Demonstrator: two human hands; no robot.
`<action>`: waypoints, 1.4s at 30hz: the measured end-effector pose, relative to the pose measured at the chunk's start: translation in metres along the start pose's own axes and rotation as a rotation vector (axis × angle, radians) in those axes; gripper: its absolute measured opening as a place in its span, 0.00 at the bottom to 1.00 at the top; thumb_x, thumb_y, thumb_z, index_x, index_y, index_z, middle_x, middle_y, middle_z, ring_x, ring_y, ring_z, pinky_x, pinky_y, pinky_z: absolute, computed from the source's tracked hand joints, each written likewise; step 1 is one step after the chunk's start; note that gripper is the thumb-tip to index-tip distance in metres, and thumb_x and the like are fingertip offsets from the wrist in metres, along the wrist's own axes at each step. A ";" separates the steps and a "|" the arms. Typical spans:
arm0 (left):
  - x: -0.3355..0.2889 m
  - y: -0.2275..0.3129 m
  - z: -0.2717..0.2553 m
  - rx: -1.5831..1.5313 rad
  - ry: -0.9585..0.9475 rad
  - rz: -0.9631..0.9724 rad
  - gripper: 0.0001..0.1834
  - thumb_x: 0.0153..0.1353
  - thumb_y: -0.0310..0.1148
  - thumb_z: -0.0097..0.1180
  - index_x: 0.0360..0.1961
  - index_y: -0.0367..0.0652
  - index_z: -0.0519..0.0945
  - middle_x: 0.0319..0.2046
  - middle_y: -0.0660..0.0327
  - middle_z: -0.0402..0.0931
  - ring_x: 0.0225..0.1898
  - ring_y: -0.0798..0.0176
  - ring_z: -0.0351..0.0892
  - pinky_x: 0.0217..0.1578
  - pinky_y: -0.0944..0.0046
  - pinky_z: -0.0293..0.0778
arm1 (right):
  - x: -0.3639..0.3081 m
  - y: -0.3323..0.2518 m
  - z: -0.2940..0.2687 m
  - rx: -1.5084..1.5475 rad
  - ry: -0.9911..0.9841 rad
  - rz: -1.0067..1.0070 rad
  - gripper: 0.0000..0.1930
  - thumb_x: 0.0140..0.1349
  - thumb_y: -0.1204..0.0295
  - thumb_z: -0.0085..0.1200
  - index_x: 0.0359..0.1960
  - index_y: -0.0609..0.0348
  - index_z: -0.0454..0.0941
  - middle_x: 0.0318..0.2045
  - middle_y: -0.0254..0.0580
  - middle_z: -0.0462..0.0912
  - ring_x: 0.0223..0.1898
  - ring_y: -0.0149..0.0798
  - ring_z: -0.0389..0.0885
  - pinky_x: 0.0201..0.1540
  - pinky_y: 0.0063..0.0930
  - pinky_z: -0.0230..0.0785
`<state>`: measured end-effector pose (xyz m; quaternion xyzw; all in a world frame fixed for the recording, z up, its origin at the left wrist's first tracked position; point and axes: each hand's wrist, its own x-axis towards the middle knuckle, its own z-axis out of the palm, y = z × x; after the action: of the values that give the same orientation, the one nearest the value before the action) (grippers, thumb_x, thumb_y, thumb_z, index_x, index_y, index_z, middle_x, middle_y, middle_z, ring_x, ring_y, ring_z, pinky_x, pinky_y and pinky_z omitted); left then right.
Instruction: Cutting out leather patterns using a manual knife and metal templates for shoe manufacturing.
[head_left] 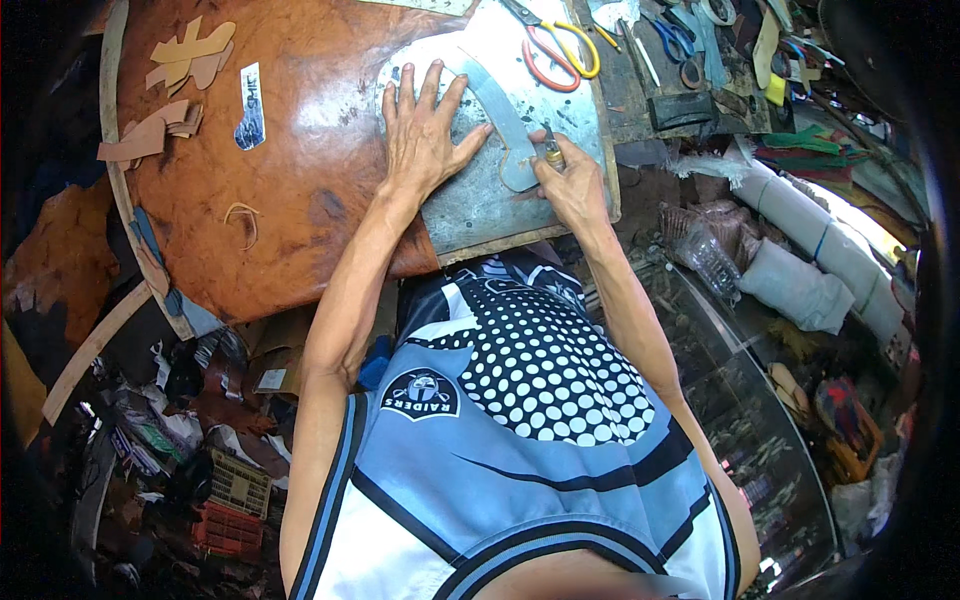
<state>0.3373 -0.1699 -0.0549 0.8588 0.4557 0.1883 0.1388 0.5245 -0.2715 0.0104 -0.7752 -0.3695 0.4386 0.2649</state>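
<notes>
My left hand (pixel 425 130) lies flat with its fingers spread on a grey metal sheet (pixel 465 225), left of a curved grey strip (pixel 490 98). The strip's lower end is rounded and rests on the sheet near my right hand (pixel 572 185). The right fingers are closed around a small tool with a brass-coloured part (pixel 553 155) and a dark upper end, close to the strip's lower right edge. What kind of tool it is I cannot make out. Beyond my hands, scissors (pixel 553 62) with orange and yellow handles lie on the sheet.
Brown leather (pixel 310 180) covers the table to the left. Tan cut pieces (pixel 190 55), a long printed piece (pixel 250 108) and a thin leather scrap (pixel 241 222) lie on it. More tools, including blue-handled scissors (pixel 672 38), and a black block (pixel 682 111) are at the right.
</notes>
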 end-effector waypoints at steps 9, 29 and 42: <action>-0.004 0.003 -0.008 -0.040 0.001 -0.016 0.43 0.46 0.66 0.66 0.60 0.53 0.76 0.68 0.47 0.59 0.71 0.35 0.47 0.67 0.30 0.42 | -0.009 -0.018 0.002 -0.202 -0.005 -0.064 0.18 0.59 0.69 0.54 0.51 0.58 0.79 0.32 0.56 0.84 0.34 0.49 0.85 0.40 0.38 0.74; -0.003 0.001 -0.007 -0.075 0.049 -0.008 0.44 0.45 0.68 0.65 0.58 0.52 0.77 0.66 0.47 0.60 0.70 0.35 0.47 0.65 0.28 0.42 | -0.016 0.003 0.005 -0.578 0.076 -0.265 0.19 0.61 0.63 0.59 0.55 0.45 0.79 0.33 0.55 0.82 0.38 0.55 0.82 0.42 0.45 0.74; -0.004 -0.003 -0.003 -0.077 0.042 0.004 0.44 0.46 0.68 0.63 0.58 0.50 0.78 0.68 0.47 0.57 0.71 0.34 0.45 0.67 0.29 0.39 | -0.029 0.005 0.003 -0.538 0.024 -0.273 0.23 0.60 0.59 0.61 0.59 0.39 0.77 0.31 0.50 0.78 0.35 0.51 0.81 0.40 0.42 0.73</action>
<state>0.3320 -0.1718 -0.0547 0.8496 0.4494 0.2239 0.1617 0.5131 -0.2975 0.0196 -0.7659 -0.5701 0.2760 0.1109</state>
